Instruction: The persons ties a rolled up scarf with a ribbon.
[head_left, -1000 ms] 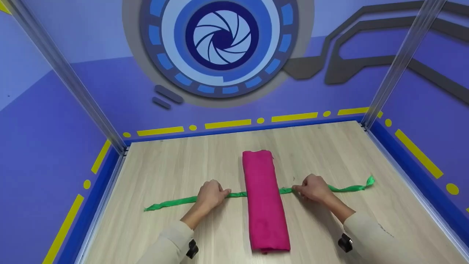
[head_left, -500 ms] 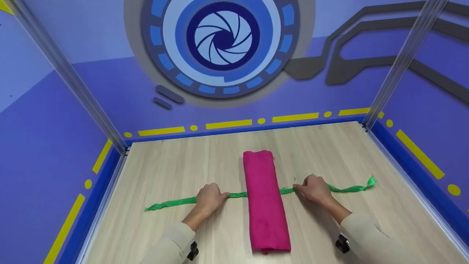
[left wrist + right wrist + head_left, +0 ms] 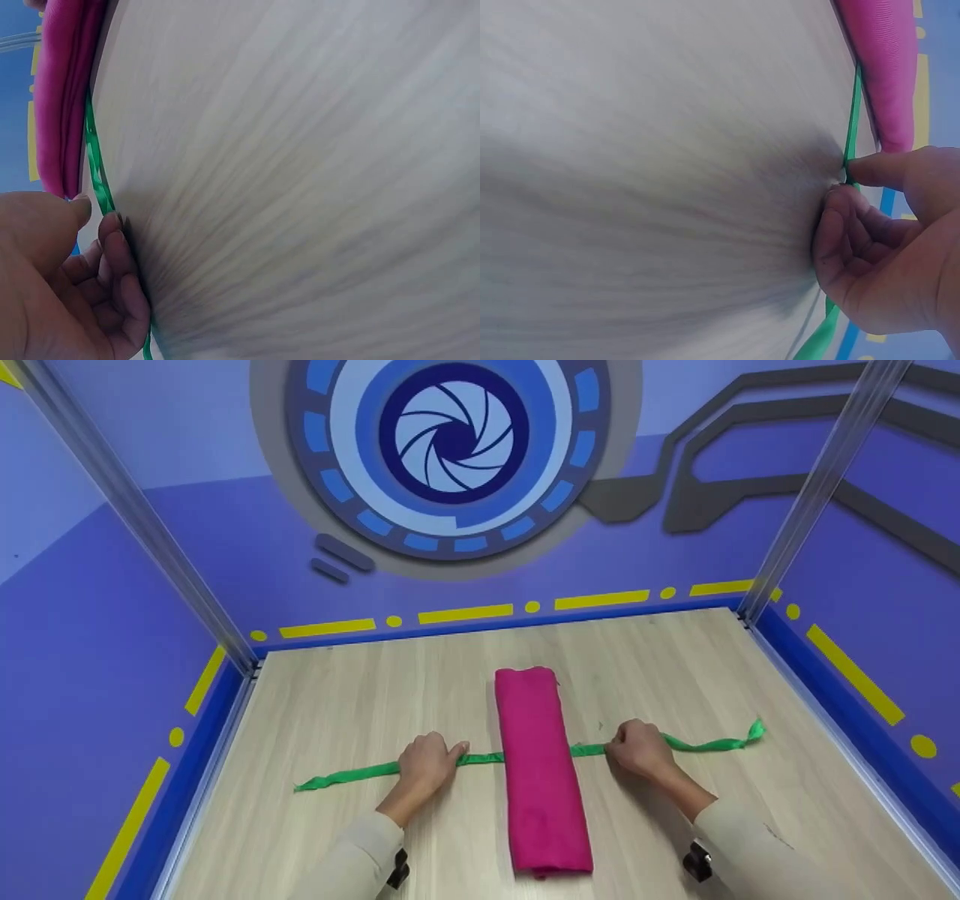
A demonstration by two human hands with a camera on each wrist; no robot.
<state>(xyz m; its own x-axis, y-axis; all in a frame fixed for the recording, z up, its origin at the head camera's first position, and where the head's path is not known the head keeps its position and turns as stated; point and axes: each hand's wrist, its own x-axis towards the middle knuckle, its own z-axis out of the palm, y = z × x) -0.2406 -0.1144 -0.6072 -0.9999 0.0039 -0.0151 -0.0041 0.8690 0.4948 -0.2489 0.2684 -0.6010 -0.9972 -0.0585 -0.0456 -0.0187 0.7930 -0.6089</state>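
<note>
A green ribbon [image 3: 349, 774] runs crosswise on the wooden table, passing under a long folded pink cloth [image 3: 541, 780]. To the left of the cloth, my left hand [image 3: 427, 765] is over the ribbon. In the left wrist view its fingers curl at the ribbon, with the thumb [image 3: 81, 210] raised a little apart from them. On the other side, my right hand [image 3: 641, 748] pinches the ribbon between thumb and forefinger, as the right wrist view shows near the thumb tip [image 3: 855, 171]. The ribbon's middle is hidden beneath the cloth, and short stretches lie behind both hands.
The wooden table [image 3: 375, 690] is enclosed by a blue-purple back wall [image 3: 210, 555] and side walls with yellow dashes. Metal posts [image 3: 817, 487] stand at the back corners. Beige sleeves [image 3: 757, 847] cover both forearms, with a small black device [image 3: 697, 861] at the right cuff.
My left hand has shifted slightly left, and its thumb now stands raised. The right fingertips sit slightly farther from the cloth along the ribbon. The cloth keeps its place.
</note>
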